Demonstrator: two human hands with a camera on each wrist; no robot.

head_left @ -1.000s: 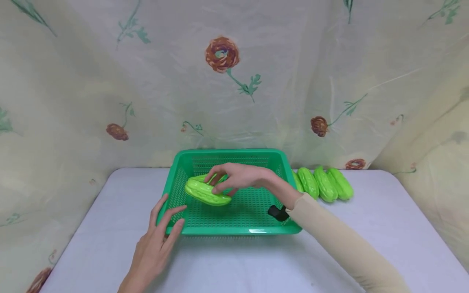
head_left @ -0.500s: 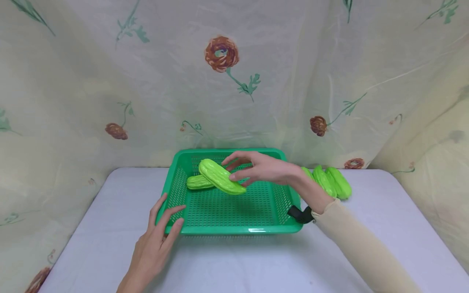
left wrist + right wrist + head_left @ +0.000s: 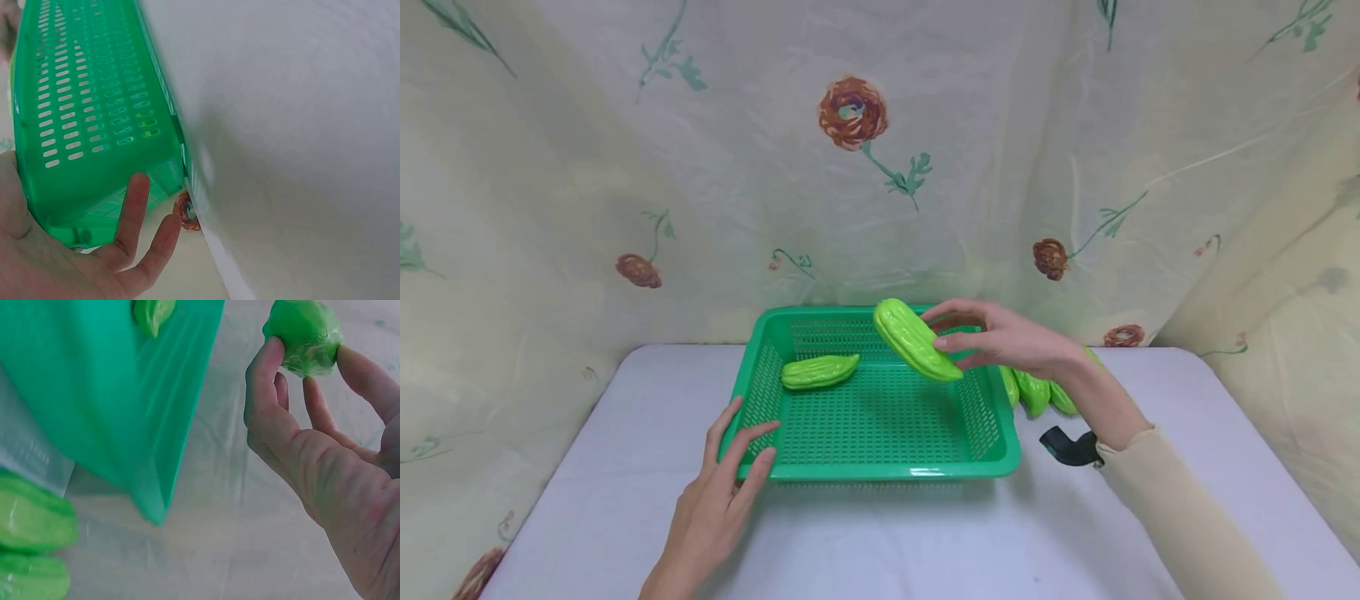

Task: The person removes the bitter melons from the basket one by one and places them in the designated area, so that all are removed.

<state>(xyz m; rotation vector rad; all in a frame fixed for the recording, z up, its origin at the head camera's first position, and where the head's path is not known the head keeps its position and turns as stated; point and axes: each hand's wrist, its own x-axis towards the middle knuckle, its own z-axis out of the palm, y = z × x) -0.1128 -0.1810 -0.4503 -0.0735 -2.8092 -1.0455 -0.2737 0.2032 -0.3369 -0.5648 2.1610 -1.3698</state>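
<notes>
My right hand (image 3: 1003, 337) pinches a light green, ridged bitter gourd (image 3: 916, 342) between thumb and fingertips. It is held tilted above the right back part of a green perforated basket (image 3: 891, 473). In the right wrist view this bitter gourd (image 3: 307, 334) shows end-on, with the fingertips around its lower side. A second bitter gourd (image 3: 818, 372) lies on the basket floor at the left. At the basket's front left corner rests my left hand (image 3: 715, 496), fingers spread. The left wrist view has that hand (image 3: 69, 269) against the basket's rim.
Several more bitter gourds (image 3: 1033, 393) lie on the white table (image 3: 865, 542) to the right of the basket, partly hidden by the right arm. A flower-patterned cloth (image 3: 722, 192) hangs behind. A black strap piece (image 3: 1067, 447) sticks out at the right wrist.
My right hand has lifted the bitter gourd and carried it rightward and up, away from the one lying in the basket. The left hand stays at the basket's corner.
</notes>
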